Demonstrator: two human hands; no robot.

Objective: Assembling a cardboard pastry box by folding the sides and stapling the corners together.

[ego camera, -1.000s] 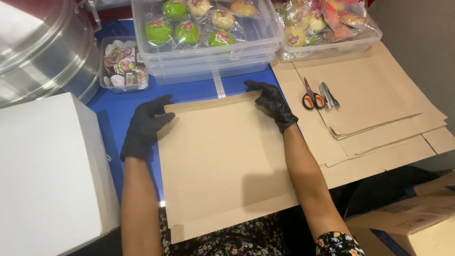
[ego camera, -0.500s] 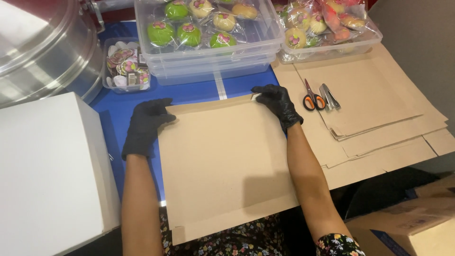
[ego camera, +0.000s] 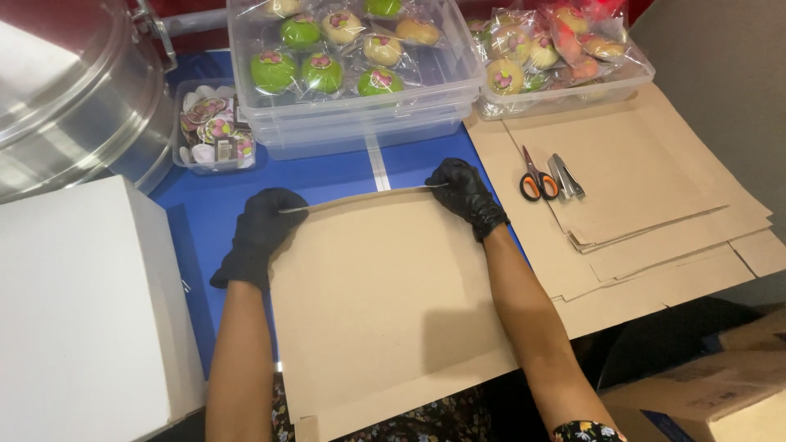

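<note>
A flat sheet of plain brown cardboard (ego camera: 385,303) lies on the blue surface (ego camera: 205,213), its long axis running away from the person; its far edge looks slightly lifted, though the angle makes that hard to judge. The left hand (ego camera: 260,233) in a black glove grips the far left corner, fingers pinched on the edge. The right hand (ego camera: 467,192), also gloved, pinches the far right corner the same way. Beyond the fingers stands a clear tub of wrapped buns (ego camera: 352,65). Right of the right fingers, orange-handled scissors (ego camera: 536,176) rest on a stack of cardboard sheets (ego camera: 655,205).
</note>
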